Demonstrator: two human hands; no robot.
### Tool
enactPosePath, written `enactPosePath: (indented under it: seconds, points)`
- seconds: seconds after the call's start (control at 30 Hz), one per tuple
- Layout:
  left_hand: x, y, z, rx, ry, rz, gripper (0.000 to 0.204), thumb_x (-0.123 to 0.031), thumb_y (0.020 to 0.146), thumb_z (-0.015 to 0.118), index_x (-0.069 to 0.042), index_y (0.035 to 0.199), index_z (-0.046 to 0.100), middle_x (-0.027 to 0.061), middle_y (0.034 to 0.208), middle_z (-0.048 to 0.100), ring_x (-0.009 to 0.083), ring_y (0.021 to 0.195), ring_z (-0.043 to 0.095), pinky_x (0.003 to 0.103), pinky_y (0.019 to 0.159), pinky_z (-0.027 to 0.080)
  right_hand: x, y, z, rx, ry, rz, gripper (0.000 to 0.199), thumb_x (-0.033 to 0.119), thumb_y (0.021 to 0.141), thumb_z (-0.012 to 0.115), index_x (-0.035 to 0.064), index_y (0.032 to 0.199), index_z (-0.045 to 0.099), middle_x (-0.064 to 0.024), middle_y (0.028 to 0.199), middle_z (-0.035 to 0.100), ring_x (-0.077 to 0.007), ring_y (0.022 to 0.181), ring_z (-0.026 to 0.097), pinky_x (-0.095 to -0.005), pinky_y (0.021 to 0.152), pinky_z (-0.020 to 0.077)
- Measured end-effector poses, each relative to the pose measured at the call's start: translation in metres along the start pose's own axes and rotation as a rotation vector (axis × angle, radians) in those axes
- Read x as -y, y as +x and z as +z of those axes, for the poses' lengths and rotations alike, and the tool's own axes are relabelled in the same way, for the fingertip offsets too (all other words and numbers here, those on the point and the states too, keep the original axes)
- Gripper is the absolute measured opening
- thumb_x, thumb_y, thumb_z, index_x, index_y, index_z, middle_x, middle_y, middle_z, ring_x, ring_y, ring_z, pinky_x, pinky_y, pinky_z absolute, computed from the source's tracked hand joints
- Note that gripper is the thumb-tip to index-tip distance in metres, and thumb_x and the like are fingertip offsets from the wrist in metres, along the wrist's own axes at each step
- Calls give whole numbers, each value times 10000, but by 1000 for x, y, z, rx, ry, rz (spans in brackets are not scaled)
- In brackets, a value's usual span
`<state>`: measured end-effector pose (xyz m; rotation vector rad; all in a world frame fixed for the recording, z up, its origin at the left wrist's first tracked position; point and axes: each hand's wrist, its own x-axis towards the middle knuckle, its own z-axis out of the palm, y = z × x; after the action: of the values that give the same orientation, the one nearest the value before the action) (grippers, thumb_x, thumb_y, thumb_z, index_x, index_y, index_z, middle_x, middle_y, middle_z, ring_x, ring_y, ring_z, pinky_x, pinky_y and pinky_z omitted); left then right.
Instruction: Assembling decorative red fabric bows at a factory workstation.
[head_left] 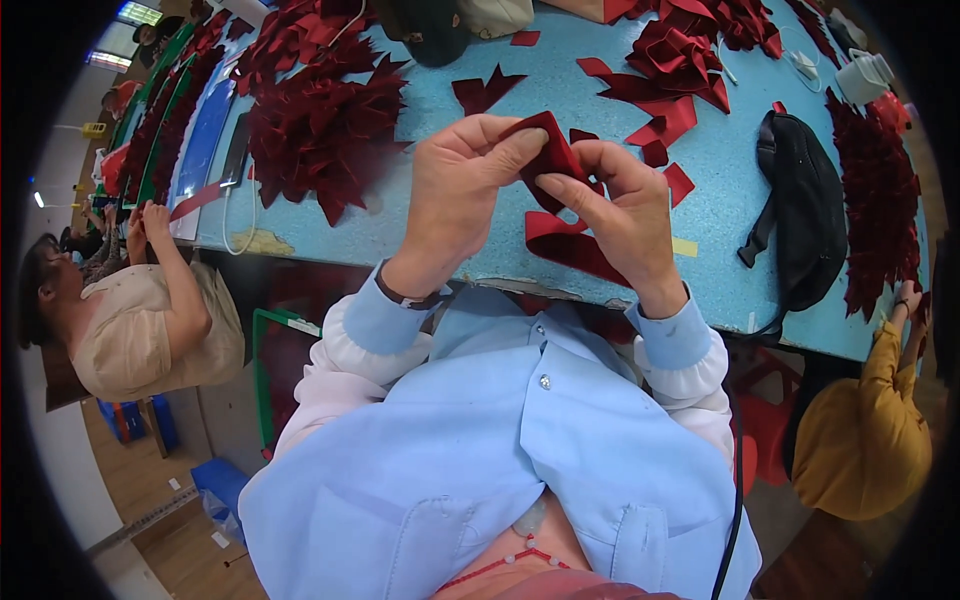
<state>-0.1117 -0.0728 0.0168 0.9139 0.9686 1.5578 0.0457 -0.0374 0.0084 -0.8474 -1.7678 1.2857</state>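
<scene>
Above the near edge of the table, both my hands pinch a folded dark red ribbon [556, 160]. My left hand [462, 185] grips its upper left part, thumb on top. My right hand [632, 215] holds the right end between thumb and fingers. A looped length of red ribbon [560, 240] lies below, close to my right hand. Beyond my left hand rests a notched ribbon piece [485, 95]. Small red scraps [679, 184] lie just past my right hand.
A heap of dark red bows [320, 135] covers the table's left; brighter red ribbon [680, 60] lies at the far right. A black waist bag [800, 210] sits right, before another bow pile [875, 200]. Co-workers sit at left [150, 320] and right [865, 440].
</scene>
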Motion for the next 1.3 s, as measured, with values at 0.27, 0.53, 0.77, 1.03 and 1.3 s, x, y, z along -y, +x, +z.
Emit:
enactPosePath:
  seconds: [0.27,0.53,0.77,1.03,1.3]
  points:
    - [22,6,3,-22,-15,11,181,13,770,681,56,935,621,108,856,661,136,758,628,242,703,512,-26,-6,-11,-13,191,93,232,35,798,671,-48,1004,603,-47,820,645,-71,721,595,-166,631,480]
    - [31,23,-10,-43,54,76,207,21,756,686,49,950,618,98,869,659,139,782,630,245,717,510,-40,5,-5,-20,340,115,245,38,805,664,-40,1031,608,-54,855,653,-78,754,606,-177,676,497]
    - [21,18,-15,146,-271,-325,198,-85,838,630,32,997,612,93,969,638,152,895,598,277,830,469,-32,-2,5,-64,357,59,237,23,804,661,-30,1032,619,-43,859,650,-76,761,605,-190,695,499]
    - [15,11,-17,143,-318,-315,236,-111,860,610,45,1037,609,93,980,634,153,907,583,275,836,450,-23,-4,3,-14,256,16,226,12,801,661,-35,1019,620,-43,861,646,-67,759,591,-178,673,484]
    - [12,8,-4,24,-160,-194,227,-73,826,643,56,1012,630,99,917,650,163,856,599,267,789,470,-21,-5,-3,55,457,118,238,37,787,681,-32,1007,623,-43,851,646,-65,734,584,-184,652,473]
